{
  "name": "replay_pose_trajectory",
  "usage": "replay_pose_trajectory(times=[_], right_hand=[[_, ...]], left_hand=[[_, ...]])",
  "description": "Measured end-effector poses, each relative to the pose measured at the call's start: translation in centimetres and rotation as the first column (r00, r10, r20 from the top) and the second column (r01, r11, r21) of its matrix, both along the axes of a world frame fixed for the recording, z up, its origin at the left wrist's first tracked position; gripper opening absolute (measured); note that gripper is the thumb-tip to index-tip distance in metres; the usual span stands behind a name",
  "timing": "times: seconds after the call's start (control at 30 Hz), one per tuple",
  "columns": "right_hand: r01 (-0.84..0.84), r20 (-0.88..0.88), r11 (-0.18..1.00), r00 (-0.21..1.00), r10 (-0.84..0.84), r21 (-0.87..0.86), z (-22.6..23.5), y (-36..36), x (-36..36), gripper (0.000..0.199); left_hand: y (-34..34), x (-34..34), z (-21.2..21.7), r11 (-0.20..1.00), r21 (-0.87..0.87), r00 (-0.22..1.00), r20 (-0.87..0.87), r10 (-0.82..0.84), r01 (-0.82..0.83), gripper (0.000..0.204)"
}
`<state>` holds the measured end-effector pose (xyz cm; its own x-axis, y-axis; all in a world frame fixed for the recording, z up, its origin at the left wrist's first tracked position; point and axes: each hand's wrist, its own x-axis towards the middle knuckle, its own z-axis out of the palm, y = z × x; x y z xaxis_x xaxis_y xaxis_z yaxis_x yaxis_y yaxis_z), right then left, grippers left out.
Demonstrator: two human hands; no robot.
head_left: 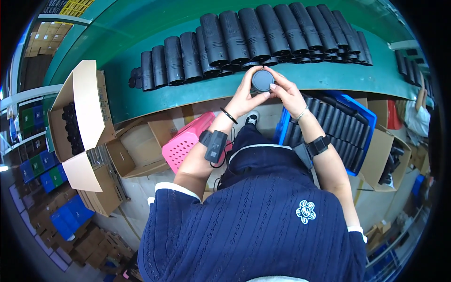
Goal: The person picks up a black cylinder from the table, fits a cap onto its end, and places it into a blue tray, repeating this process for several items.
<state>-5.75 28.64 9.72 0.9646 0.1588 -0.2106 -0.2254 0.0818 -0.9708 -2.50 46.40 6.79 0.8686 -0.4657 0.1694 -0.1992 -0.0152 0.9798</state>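
Note:
Between my two hands is a round dark grey cap [262, 81], seen face-on at the front edge of the green table. My left hand [245, 94] curves around its left side, thumb below. From the right, my right hand [290, 95] closes on it, with a thumb against the rim. Whether the cap sits on a longer black tube is hidden behind it. Just beyond my fingers lies a long pile of black ribbed plastic cylinders [256, 35], stacked side by side with their round ends toward me.
A blue crate [371, 127] full of black cylinders stands low at right, beside a cardboard box [399, 157] with black parts. Leftward are a pink perforated basket [181, 148], a cardboard box [136, 155] and a raised carton [89, 103] of small black parts. Another person [418, 120] is far right.

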Motion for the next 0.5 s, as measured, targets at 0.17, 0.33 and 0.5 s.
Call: replay_pose_trajectory(times=[0.17,0.33,0.5], right_hand=[[0.003,-0.015,1.0,1.0,-0.003,0.001,0.0,0.2,0.1,0.045],[-0.015,0.119,0.999,0.993,0.02,-0.043,-1.2,-0.8,0.2,0.045],[0.127,0.425,0.796,0.888,0.174,-0.592,0.8,0.5,0.1,0.076]], left_hand=[[-0.3,0.1,-0.2,1.0,-0.023,0.989,-0.148,-0.006,0.002,0.06],[-0.3,0.3,-0.2,0.998,0.045,0.996,-0.082,-0.043,0.047,0.068],[0.2,0.8,-0.7,0.984,0.175,0.997,0.068,-0.036,0.024,0.076]])
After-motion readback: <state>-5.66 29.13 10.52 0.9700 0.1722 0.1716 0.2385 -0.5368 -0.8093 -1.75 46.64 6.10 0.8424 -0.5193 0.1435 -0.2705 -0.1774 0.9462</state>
